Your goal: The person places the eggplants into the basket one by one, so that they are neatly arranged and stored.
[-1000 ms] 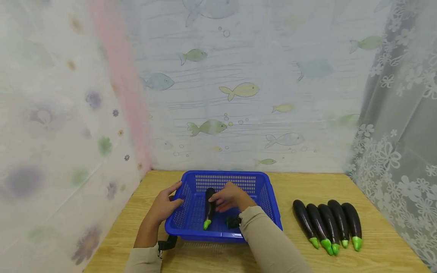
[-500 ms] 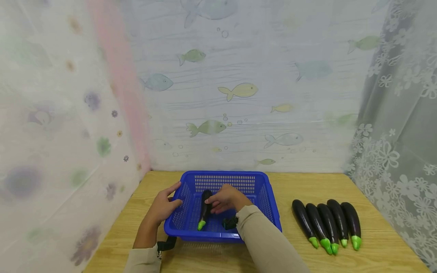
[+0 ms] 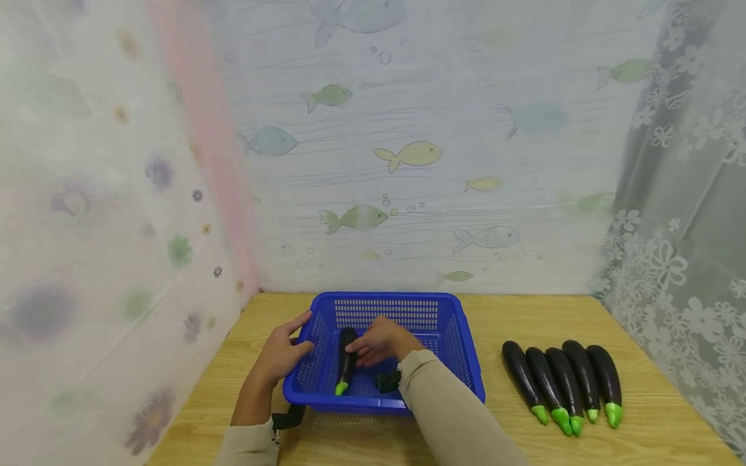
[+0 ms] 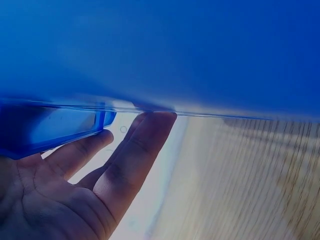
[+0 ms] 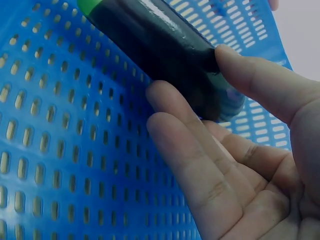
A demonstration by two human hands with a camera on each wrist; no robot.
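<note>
In the head view, a wood-grain tabletop [image 3: 495, 323] spreads across 6 o'clock. Behind it, at 12 o'clock, is a whitish sheet [image 3: 495, 77] printed with fish and bubbles; a yellow fish [image 3: 414, 154] shows towards 1 o'clock, a blue fish [image 3: 272, 140] towards 10. A pink strip [image 3: 198, 116] slants down at 10 o'clock, beside a pale flowered sheet [image 3: 105, 272] at 9. At 3 o'clock hangs a grey lace curtain [image 3: 699, 259] with white flowers [image 3: 667, 264].

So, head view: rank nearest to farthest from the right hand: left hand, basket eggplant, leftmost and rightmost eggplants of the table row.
1. Basket eggplant, held by right hand.
2. Left hand, at left rim of blue basket.
3. Leftmost row eggplant, right of basket.
4. Rightmost row eggplant, row's right end.
</note>
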